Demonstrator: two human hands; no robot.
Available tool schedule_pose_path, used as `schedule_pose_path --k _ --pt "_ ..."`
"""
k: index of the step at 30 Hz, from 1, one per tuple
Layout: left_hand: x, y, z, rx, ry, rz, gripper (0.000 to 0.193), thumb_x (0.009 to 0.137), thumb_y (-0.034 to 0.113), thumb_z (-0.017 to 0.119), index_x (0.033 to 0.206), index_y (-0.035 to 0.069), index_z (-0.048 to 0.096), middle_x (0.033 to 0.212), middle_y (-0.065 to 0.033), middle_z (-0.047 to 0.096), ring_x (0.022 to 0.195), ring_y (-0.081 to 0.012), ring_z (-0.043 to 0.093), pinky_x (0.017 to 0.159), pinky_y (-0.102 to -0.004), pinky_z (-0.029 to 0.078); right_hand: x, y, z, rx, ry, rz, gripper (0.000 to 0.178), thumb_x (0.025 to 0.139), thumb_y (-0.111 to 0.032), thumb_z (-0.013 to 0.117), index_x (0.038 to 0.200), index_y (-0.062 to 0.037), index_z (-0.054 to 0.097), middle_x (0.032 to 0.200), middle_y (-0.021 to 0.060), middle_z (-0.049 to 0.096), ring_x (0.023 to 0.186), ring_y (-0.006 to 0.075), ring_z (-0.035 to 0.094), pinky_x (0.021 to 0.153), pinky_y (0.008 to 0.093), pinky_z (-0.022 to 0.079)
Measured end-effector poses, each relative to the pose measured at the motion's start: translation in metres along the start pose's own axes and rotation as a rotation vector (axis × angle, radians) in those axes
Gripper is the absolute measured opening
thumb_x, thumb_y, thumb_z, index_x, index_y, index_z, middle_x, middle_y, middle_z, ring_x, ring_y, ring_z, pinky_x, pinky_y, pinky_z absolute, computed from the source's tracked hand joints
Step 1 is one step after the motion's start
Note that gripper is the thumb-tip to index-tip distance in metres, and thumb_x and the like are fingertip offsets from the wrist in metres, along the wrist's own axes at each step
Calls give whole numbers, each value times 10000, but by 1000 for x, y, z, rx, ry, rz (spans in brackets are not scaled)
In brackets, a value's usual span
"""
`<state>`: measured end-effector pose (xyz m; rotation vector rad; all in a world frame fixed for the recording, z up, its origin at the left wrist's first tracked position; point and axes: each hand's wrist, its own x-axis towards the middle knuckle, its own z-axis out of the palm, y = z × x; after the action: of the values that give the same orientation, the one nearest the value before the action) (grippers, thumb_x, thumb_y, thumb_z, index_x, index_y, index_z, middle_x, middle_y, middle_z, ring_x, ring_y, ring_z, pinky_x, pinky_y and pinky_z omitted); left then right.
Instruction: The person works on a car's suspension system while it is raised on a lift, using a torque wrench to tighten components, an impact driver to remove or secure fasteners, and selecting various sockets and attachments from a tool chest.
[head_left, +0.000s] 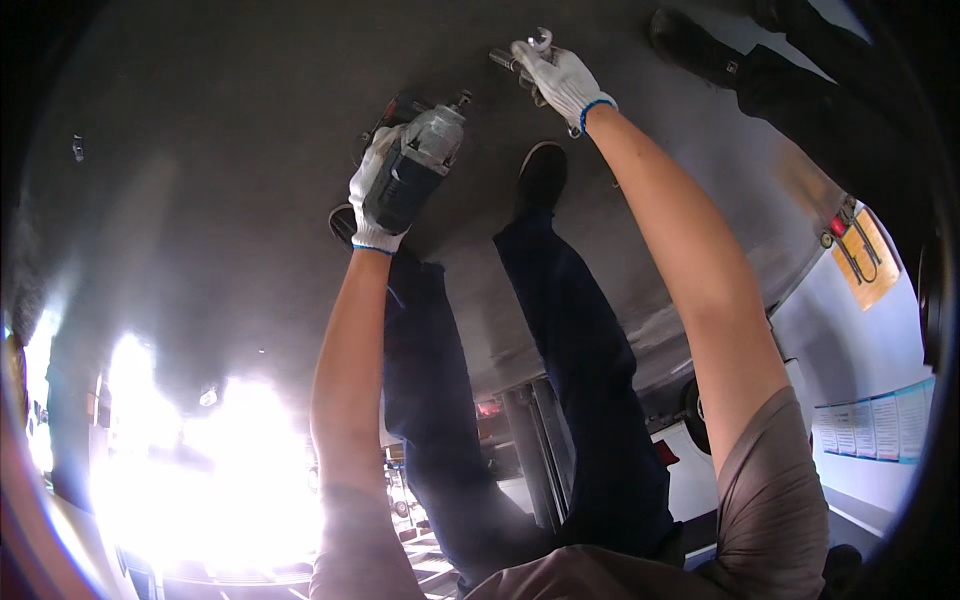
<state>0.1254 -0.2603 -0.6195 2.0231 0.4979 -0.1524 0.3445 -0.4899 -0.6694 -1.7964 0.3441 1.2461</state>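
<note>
My left hand (372, 192), in a white knit glove with a blue cuff edge, is closed around a power impact wrench (415, 172). The tool has a dark body, a worn grey metal nose and a short square-looking drive tip pointing up and to the right. A red and black part of it shows beyond the glove. To the right, my gloved right hand (562, 85) is closed on an open-end wrench (541, 40), whose bright jaw sticks out past the fingers. A ribbed dark metal piece (502, 60) also juts from that hand; its kind is unclear.
Below my hands spreads a dark floor (230, 150) with a small metal piece (78, 148) at the left. Another person's dark shoe (695, 48) and trousers are at upper right. A yellow board (865, 262) stands near the right wall. Bright light floods the lower left.
</note>
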Motion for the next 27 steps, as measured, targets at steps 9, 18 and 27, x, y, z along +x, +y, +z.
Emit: schedule_pose_path --k 9,18,27 --pt "-55 -67 32 -40 16 -120 467 976 157 679 1409 32 557 1302 -124 647 1175 -227 636 1046 -346 516 34 132 -72 -245 -8 -416 542 1083 -432 503 1432 -23 572 1308 99 671 1207 192 602 960 260 497" --pt "-66 -35 -4 236 54 -447 707 862 259 832 1465 64 519 1402 -150 616 1236 -289 646 1058 -386 511 -40 64 -26 -1019 145 203 447 864 -228 564 1256 -39 667 1286 228 682 1221 377 645 1046 458 514" --pt "-167 1 -7 159 -436 -837 571 939 378 738 1350 -5 633 1311 -213 684 1230 -362 643 1051 -406 487 -95 145 -12 -947 120 386 549 891 -131 554 1430 -36 504 1262 234 687 1219 371 652 1039 453 517"
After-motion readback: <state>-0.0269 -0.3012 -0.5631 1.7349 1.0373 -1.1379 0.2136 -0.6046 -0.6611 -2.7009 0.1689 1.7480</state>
